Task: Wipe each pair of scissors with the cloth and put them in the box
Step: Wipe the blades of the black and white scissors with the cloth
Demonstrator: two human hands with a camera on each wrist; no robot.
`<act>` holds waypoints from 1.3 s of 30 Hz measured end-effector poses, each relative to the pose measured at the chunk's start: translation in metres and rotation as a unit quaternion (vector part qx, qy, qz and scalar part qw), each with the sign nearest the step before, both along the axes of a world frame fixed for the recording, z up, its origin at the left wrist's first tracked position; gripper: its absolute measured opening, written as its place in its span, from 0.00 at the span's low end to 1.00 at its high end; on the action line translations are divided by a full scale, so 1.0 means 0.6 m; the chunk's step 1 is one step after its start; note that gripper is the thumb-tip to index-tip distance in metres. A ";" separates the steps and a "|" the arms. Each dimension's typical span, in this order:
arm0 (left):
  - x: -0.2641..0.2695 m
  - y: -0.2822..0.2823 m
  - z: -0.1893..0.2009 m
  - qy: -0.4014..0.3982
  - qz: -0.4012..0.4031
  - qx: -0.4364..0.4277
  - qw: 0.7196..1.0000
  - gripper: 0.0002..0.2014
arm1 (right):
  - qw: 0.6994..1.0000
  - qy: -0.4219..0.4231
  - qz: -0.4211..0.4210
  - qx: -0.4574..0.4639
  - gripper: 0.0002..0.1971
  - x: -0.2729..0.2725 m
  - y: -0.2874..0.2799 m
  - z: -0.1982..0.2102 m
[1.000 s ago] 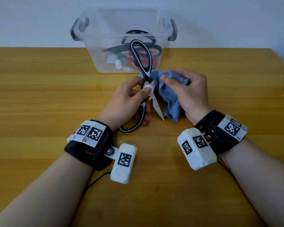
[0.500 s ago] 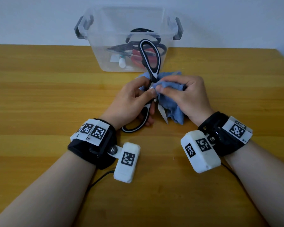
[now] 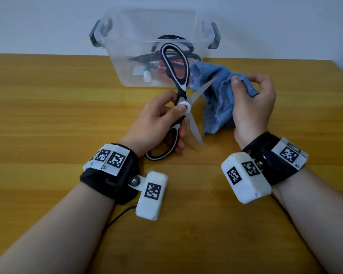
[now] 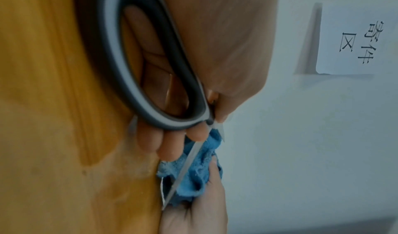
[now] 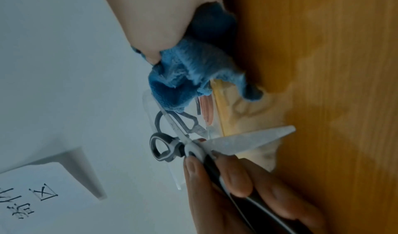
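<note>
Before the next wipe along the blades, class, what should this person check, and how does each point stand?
1. Left hand grips the black-and-white scissors firmly by the lower handle: ok.
2. Blades spread open for wiping: ok.
3. Right hand holds the blue cloth: ok.
4. Cloth lies between the fingers and the blade edge: cannot tell; in the head view the cloth looks apart from the blades.
5. Clear box open, within reach behind the hands: ok.
6. Blades already clean: cannot tell.

Left hand [image 4: 226,53] grips the scissors [image 4: 137,64] handle loop, blade lying across the blue cloth [image 4: 200,174].
</note>
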State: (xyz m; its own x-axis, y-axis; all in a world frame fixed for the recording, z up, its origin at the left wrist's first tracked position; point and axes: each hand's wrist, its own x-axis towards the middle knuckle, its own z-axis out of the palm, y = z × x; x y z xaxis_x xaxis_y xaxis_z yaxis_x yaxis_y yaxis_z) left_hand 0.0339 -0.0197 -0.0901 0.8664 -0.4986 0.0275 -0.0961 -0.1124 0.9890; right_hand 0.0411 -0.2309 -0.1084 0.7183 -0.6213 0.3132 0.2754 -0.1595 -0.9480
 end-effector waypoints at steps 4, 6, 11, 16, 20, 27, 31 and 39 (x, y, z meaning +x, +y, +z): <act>0.002 0.000 -0.003 0.005 0.012 -0.011 1.000 0.06 | 0.998 -0.003 0.050 -0.036 0.11 -0.002 0.007 -0.002; 0.003 -0.001 -0.004 0.011 0.028 -0.014 0.999 0.07 | 0.994 -0.006 0.086 -0.067 0.12 -0.001 0.010 -0.003; 0.003 -0.004 -0.003 0.020 0.051 -0.013 0.998 0.06 | 0.970 -0.021 0.226 -0.092 0.11 -0.009 0.019 -0.001; 0.002 -0.006 -0.001 0.027 0.061 -0.004 0.998 0.05 | 0.947 -0.061 0.293 -0.115 0.06 -0.012 0.021 0.001; 0.001 -0.006 0.000 0.020 0.053 0.007 0.998 0.07 | 0.945 -0.031 0.276 -0.174 0.08 -0.010 0.025 -0.003; 0.000 -0.005 -0.001 0.009 0.036 0.023 0.999 0.06 | 0.943 0.027 0.302 -0.138 0.09 -0.014 0.029 -0.002; -0.001 -0.004 0.003 0.001 0.026 0.034 0.999 0.04 | 0.932 0.042 0.315 -0.175 0.07 -0.018 0.032 0.000; 0.001 -0.004 0.001 -0.010 0.016 0.042 0.999 0.05 | 0.969 0.032 0.211 -0.127 0.03 -0.010 0.030 -0.006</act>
State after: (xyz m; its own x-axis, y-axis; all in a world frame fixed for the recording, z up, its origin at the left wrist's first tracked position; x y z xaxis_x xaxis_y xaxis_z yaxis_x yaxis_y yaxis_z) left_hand 0.0345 -0.0218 -0.0894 0.8819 -0.4714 0.0046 -0.1109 -0.1979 0.9739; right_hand 0.0351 -0.2131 -0.1117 0.9143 -0.1766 0.3646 0.3095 -0.2762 -0.9099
